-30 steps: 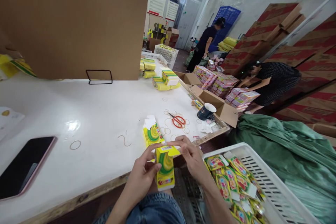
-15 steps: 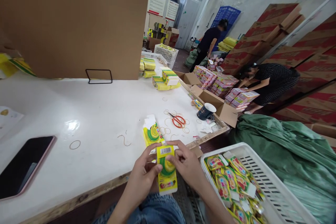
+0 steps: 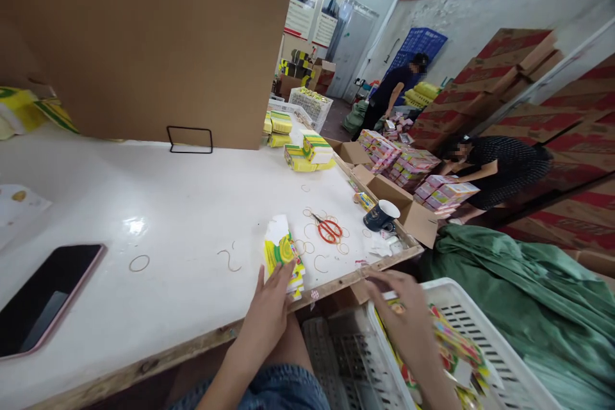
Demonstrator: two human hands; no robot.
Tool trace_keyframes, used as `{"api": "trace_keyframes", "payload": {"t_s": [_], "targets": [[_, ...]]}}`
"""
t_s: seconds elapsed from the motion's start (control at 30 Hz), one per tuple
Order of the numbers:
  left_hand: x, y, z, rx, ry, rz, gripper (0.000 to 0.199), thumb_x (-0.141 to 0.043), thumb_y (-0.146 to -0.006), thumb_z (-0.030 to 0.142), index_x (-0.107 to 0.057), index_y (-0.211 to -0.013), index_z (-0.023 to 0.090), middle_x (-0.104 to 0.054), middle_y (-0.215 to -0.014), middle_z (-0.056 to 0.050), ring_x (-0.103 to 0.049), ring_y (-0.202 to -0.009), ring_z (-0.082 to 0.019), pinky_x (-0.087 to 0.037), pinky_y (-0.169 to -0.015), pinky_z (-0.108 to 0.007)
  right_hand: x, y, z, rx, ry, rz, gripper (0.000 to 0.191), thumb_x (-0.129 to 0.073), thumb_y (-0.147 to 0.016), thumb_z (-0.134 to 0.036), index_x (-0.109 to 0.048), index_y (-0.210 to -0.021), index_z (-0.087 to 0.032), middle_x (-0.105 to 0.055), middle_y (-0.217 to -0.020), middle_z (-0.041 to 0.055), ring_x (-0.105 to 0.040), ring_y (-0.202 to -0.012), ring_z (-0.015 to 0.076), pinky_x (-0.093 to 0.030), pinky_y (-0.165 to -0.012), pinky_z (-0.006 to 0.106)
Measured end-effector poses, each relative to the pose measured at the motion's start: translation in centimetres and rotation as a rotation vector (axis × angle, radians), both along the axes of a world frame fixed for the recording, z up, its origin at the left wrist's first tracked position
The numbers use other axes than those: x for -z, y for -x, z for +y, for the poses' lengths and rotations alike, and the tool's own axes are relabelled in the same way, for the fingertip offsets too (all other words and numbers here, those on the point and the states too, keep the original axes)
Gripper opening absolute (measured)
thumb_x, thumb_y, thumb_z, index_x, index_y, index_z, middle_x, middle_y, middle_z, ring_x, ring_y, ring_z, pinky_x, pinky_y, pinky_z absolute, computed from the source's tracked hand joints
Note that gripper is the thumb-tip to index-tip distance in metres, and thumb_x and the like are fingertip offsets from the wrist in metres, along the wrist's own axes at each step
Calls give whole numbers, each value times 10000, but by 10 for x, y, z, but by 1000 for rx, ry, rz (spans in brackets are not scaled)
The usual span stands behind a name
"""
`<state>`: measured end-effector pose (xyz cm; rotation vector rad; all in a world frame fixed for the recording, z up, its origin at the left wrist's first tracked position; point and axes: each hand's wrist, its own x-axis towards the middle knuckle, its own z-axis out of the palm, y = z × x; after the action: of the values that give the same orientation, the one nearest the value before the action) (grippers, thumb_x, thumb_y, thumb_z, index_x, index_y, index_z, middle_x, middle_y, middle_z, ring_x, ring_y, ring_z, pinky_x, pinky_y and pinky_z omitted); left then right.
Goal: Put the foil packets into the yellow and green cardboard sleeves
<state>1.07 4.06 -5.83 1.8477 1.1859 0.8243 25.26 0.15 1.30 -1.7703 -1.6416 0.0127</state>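
Note:
My left hand (image 3: pixel 271 298) lies on a small pile of flat yellow-green cartons (image 3: pixel 276 250) at the table's front edge, its fingers stretched over them and its thumb apart. My right hand (image 3: pixel 401 307), blurred by motion, hangs over the near left side of a white plastic basket (image 3: pixel 500 346), fingers apart and nothing visible in them. Inside the basket lie several yellow cartons with red and green print (image 3: pixel 461 339), partly hidden by my right hand and forearm.
On the white table (image 3: pixel 173 205) are red-handled scissors (image 3: pixel 329 229), rubber bands, a dark mug (image 3: pixel 381 215), a phone (image 3: pixel 48 298) and bundled cartons (image 3: pixel 310 152). A large cardboard sheet (image 3: pixel 168 45) stands behind. Green cloth (image 3: pixel 519 295) lies right. Two people bend over beyond the table.
The yellow carton held between both hands has left them. My left hand has moved onto the pile; my right hand has moved right, over the basket. The view has shifted slightly.

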Motion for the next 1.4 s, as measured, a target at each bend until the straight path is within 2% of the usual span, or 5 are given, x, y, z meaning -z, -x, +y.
{"api": "trace_keyframes", "payload": {"t_s": [0.23, 0.43, 0.67, 1.17, 1.4], "targets": [[3, 9, -9, 19, 115, -165, 609, -456, -806, 65, -428, -1388, 239, -514, -1400, -108, -461, -1297, -274, -302, -1100, -488, 67, 94, 72, -65, 177, 505, 228, -697, -680, -288, -703, -900, -231, -639, -665, 32, -552, -770, 271, -402, -770, 394], [-5, 13, -1, -260, 249, -670, 465, -573, -853, 364, -540, -1287, 200, -564, -1354, -108, -488, -1270, -269, -344, -1089, -438, 53, 83, 55, -127, 190, 735, 332, -631, -765, -438, -643, -964, -172, -657, -673, 21, -593, -633, 203, -466, -601, 320], [-21, 13, -7, 9, 591, -1076, 421, -610, -846, 394, -604, -1221, 204, -703, -1135, -96, -640, -1050, -266, -499, -914, -381, 40, 107, 29, -285, 310, 1208, 309, -773, -677, -426, -701, -840, -173, -731, -777, 58, -660, -732, 208, -513, -731, 362], [-23, 8, -11, -249, 485, -961, 528, -682, -765, 437, -508, -1191, 177, -730, -924, -63, -677, -886, -235, -536, -751, -319, 37, 122, 16, -272, 307, 1040, 290, -689, -764, -449, -663, -765, -160, -684, -681, 37, -619, -628, 195, -520, -650, 339], [-43, 21, -21, -67, 449, -841, 661, -599, -847, 322, -236, -1398, 304, -637, -1164, -87, -655, -977, -228, -530, -795, -331, 22, 109, 15, -430, 306, 984, 583, -661, -811, -369, -413, -1327, -258, -649, -985, 46, -587, -697, 148, -485, -656, 269]]}}
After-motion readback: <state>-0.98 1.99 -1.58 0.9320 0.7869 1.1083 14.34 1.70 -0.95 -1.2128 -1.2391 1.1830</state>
